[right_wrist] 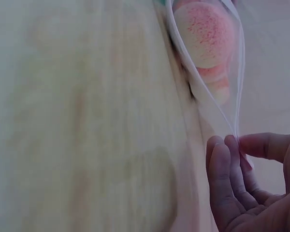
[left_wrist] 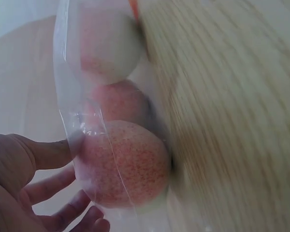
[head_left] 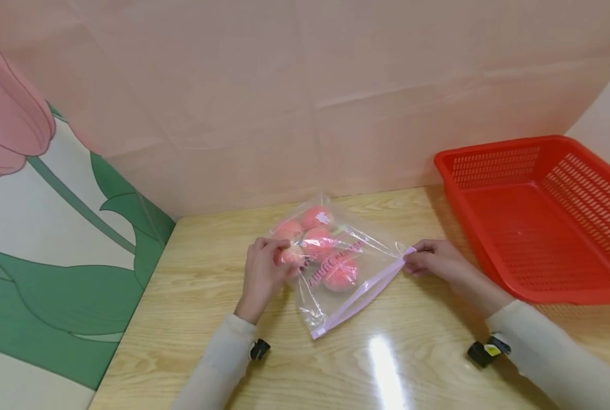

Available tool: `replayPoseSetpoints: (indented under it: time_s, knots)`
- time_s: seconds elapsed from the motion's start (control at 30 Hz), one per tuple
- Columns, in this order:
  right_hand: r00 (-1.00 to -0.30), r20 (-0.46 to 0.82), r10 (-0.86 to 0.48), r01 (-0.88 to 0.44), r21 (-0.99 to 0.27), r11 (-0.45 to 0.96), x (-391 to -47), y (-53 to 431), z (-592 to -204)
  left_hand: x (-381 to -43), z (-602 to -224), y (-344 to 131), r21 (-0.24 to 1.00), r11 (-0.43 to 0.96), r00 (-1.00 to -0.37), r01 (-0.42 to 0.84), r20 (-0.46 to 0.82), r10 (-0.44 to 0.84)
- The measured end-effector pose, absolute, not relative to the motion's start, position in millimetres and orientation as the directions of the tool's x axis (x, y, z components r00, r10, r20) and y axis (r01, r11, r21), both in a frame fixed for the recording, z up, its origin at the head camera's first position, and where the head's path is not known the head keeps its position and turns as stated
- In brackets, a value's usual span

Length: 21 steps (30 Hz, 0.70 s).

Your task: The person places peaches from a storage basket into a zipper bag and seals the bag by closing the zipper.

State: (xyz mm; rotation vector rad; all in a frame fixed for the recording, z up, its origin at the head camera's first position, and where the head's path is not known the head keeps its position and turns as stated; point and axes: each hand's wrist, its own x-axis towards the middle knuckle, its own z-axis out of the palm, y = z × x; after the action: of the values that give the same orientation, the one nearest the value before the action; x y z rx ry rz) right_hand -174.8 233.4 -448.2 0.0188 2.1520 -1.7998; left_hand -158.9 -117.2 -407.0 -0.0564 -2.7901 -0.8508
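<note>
A clear slider zip bag [head_left: 371, 256] with pink lettering lies on the table, holding several pink peaches [head_left: 341, 274]. Its pink zip edge faces front right, with the mouth parted and the slider [head_left: 318, 332] at the near corner. My left hand [head_left: 264, 270] curls its thumb and fingers about a peach [left_wrist: 123, 164] through the film at the bag's left side. At the far right end of the zip edge, my right hand [head_left: 435, 259] pinches the strip between thumb and fingertips. The right wrist view shows peaches [right_wrist: 205, 34] through the gap between the zip strips [right_wrist: 240, 72].
A red plastic basket [head_left: 469, 250] with slotted walls stands on the right of the wooden table [head_left: 202, 273], close to my right forearm. Behind the table hangs a pinkish cloth [head_left: 233, 102]. A tulip-patterned panel [head_left: 79, 273] borders the left side.
</note>
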Motion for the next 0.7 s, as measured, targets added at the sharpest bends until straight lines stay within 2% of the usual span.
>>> replayPoseSetpoints:
  time_s: [0.47, 0.7]
  knots:
    - [-0.921, -0.300, -0.249, 0.224, -0.930, 0.293, -150.5, 251.1, -453.8, -194.7, -407.7, -107.4, 0.553, 0.799, -0.963, 0.237, 0.241, 0.119]
    - [-0.913, -0.319, -0.253, 0.234, -0.920, 0.315, -144.6, 253.0, -455.5, -214.9, -410.0, -102.3, 0.487, 0.808, -0.935, 0.330, 0.288, 0.208]
